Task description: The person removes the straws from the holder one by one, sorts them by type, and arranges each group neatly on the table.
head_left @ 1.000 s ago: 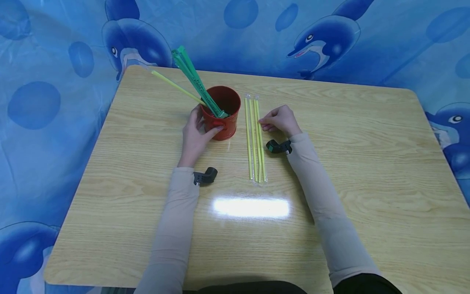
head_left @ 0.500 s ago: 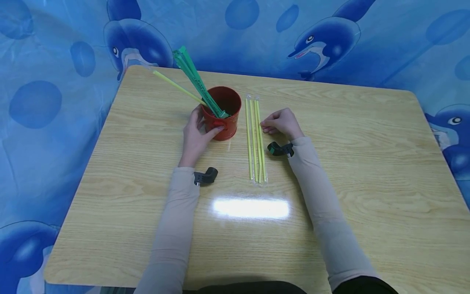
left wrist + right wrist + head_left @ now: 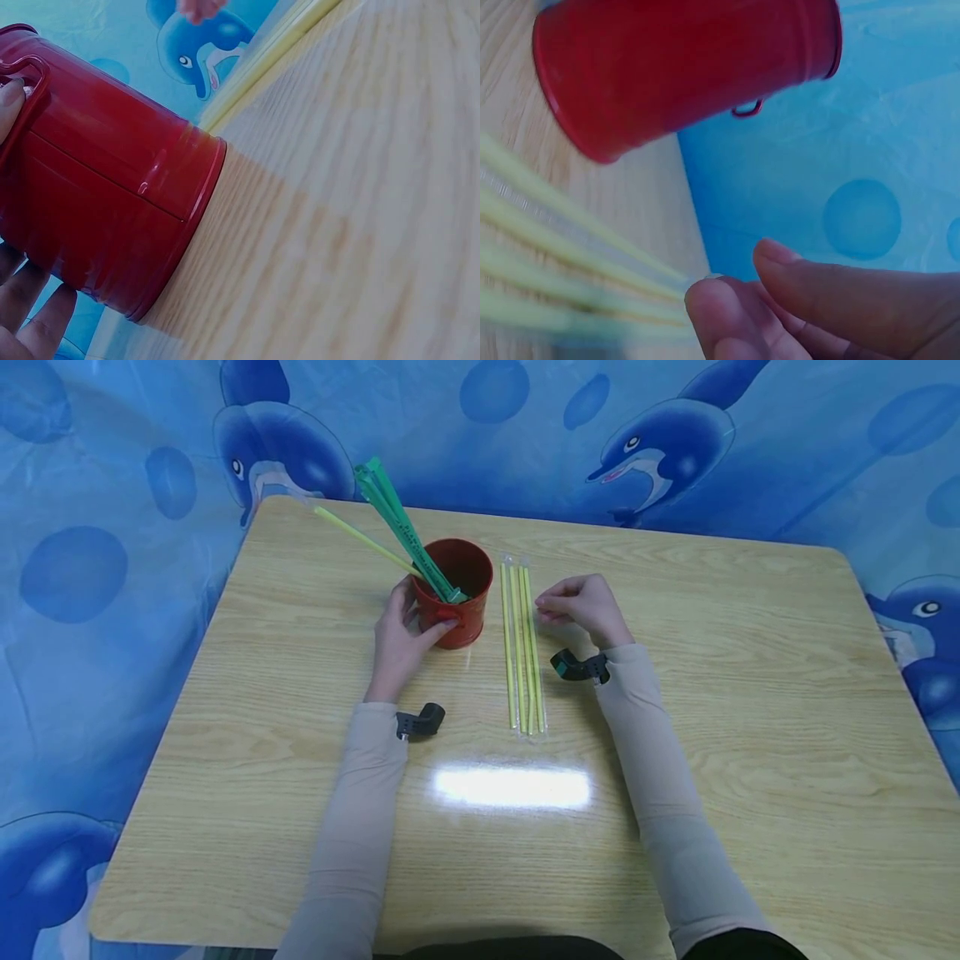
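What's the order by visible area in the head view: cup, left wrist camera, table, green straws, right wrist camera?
Largest to smallest:
1. Table
2. Cup
3. Green straws, taken together
4. Left wrist camera and right wrist camera: too alike to rank

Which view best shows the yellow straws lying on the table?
The head view: the yellow straws appear whole, side by side. The left wrist view catches only part of them, past the red bucket; the right wrist view has them closer but blurred and cut off.
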The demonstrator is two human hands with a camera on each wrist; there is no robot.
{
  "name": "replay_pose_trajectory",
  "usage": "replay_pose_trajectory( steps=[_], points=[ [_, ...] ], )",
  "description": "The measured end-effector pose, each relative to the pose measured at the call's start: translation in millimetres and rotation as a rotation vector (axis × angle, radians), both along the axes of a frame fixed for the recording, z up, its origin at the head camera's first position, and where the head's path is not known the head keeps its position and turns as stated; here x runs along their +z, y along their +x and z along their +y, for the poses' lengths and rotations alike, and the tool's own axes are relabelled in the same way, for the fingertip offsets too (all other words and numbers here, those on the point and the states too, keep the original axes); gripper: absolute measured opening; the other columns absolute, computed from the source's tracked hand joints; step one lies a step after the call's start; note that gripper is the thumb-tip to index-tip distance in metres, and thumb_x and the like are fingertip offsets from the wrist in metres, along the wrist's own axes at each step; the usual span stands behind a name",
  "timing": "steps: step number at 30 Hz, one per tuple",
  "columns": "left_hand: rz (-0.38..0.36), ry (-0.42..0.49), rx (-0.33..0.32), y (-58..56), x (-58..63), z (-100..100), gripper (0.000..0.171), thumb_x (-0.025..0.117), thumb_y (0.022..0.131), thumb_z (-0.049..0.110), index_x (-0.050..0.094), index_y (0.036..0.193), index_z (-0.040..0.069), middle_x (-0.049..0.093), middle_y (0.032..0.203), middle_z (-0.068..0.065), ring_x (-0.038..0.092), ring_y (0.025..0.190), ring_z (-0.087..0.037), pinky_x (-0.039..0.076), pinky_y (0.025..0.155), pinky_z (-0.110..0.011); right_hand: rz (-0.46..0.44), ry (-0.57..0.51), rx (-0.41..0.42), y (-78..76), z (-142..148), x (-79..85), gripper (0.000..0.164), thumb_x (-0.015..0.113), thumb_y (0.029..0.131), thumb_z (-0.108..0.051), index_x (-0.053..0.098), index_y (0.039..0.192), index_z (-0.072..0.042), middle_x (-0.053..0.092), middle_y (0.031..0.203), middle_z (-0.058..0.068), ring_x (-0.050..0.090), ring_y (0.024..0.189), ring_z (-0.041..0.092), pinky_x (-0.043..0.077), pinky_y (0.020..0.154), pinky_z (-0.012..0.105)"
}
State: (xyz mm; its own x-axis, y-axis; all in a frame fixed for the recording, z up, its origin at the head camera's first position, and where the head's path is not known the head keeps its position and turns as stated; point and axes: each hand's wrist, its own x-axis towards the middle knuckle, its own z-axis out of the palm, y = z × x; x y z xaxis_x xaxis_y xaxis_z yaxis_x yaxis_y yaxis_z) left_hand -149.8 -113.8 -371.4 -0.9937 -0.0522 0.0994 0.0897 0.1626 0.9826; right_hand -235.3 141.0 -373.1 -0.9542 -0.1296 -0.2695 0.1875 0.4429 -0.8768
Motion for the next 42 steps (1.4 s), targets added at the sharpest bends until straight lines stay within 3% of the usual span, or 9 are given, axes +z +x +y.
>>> replay_pose_trajectory(
  steps=[5,13,19,24,27,32,36,42],
  points=[
    [-0.008,0.002,0.0,-1.5,-2.6,0,0.073,0.071,0.083,0.005,0.03,0.144,0.0,0.035,0.147,-0.014,0.032,0.136,-0.024,0.033,0.109,-0.032,0.07,-0.016,0.029,5.4,-8,11.8,0.022,0.068,0.088,-0.013,0.069,0.098,0.006,0.07,0.082,0.008,0.067,0.068,0.014,0.058,0.072,0.035],
    [0.008,0.013,0.004,-1.6,-3.3,-1,0.073,0.072,0.083,0.005,0.031,0.143,-0.001,0.036,0.146,-0.015,0.034,0.136,-0.025,0.034,0.109,-0.033,0.15,-0.062,0.101,24.5,-23,39.8,0.021,0.069,0.087,-0.012,0.069,0.098,0.005,0.07,0.088,0.011,0.068,0.072,0.016,0.058,0.068,0.031],
    [0.011,0.004,0.004,0.1,-0.1,0,0.072,0.071,0.084,0.005,0.031,0.143,-0.001,0.037,0.146,-0.015,0.034,0.136,-0.025,0.034,0.109,-0.033,0.172,-0.112,0.246,40.3,-38,49.5,0.019,0.067,0.087,-0.009,0.068,0.099,0.006,0.07,0.088,0.013,0.068,0.076,0.026,0.058,0.068,0.033],
    [0.001,-0.017,0.002,-0.2,-1.2,0,0.071,0.07,0.085,0.004,0.03,0.143,-0.002,0.036,0.147,-0.016,0.033,0.136,-0.025,0.033,0.109,-0.034,0.199,-0.148,0.401,52.4,-56,51.4,0.018,0.068,0.087,-0.008,0.069,0.099,0.006,0.07,0.088,0.012,0.067,0.074,0.024,0.058,0.068,0.036],
    [0.01,-0.009,0.002,-6.0,-13.6,-2,0.073,0.071,0.084,0.004,0.03,0.144,0.0,0.036,0.147,-0.015,0.033,0.136,-0.023,0.033,0.11,-0.032,0.238,-0.198,0.451,57.4,-68,51.9,0.018,0.069,0.086,-0.008,0.07,0.098,0.005,0.07,0.09,0.012,0.067,0.076,0.024,0.058,0.07,0.039],
    [0.025,-0.012,0.002,-15.3,-34.5,-5,0.076,0.073,0.083,0.011,0.03,0.145,0.008,0.036,0.148,-0.007,0.033,0.136,-0.015,0.033,0.109,-0.027,0.304,-0.233,0.465,58.2,-82,51.2,0.017,0.07,0.085,-0.008,0.071,0.097,0.004,0.07,0.089,0.01,0.067,0.079,0.024,0.057,0.072,0.045],
    [0.036,-0.032,0.007,-15.7,-36.7,-5,0.075,0.072,0.084,0.016,0.031,0.145,0.01,0.036,0.148,-0.005,0.034,0.135,-0.012,0.034,0.108,-0.025,0.347,-0.204,0.436,54.4,-90,49.6,0.019,0.071,0.085,-0.01,0.071,0.099,0.002,0.071,0.091,0.008,0.066,0.08,0.019,0.056,0.073,0.042],
    [0.017,-0.051,0.009,-15.3,-35.2,-6,0.075,0.073,0.084,0.02,0.031,0.146,0.015,0.035,0.149,0.001,0.033,0.135,-0.009,0.033,0.107,-0.023,0.377,-0.255,0.386,47.0,-106,50.3,0.021,0.068,0.086,-0.004,0.069,0.105,0.005,0.07,0.093,0.014,0.068,0.08,0.019,0.056,0.076,0.032]
  ],
)
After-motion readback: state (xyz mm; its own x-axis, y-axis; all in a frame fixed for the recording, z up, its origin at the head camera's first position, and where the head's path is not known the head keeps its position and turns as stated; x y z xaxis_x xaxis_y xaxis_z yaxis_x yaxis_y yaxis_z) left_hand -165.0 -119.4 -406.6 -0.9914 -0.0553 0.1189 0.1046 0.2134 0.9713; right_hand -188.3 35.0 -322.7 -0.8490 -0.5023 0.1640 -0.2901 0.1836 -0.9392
